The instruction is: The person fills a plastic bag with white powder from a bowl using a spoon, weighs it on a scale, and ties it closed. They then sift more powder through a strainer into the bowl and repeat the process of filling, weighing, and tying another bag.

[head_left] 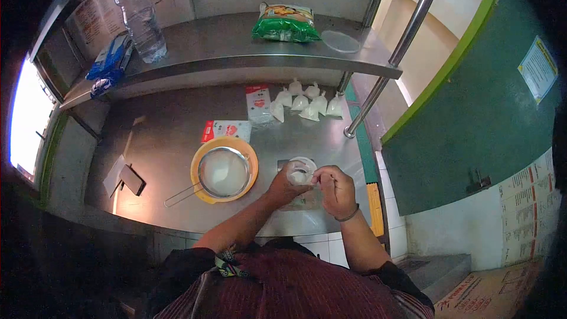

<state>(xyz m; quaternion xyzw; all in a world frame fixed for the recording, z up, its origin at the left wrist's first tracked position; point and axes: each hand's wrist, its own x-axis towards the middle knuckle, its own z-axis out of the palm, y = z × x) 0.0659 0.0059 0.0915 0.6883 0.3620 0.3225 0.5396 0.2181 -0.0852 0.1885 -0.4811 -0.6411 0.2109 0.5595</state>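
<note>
My left hand (286,185) is closed around a small clear plastic bag (300,176) with white stuff in it. Its rim lies between the closed fingertips of my right hand (336,190), which has a dark band at the wrist. Just behind the bag shows a round white container (305,162), partly covered by my hands. A dark flat square (282,164) lies under that container. To the left, a wire-mesh sieve (224,171) holding white powder rests on a yellow bowl (195,168), its long handle pointing toward me.
Several knotted bags of white powder (300,103) stand at the back right. Red-and-white packets (258,103) lie behind the bowl. A phone (132,180) leans at the left. The steel shelf (207,38) above carries a water bottle (139,18) and a green packet (286,26).
</note>
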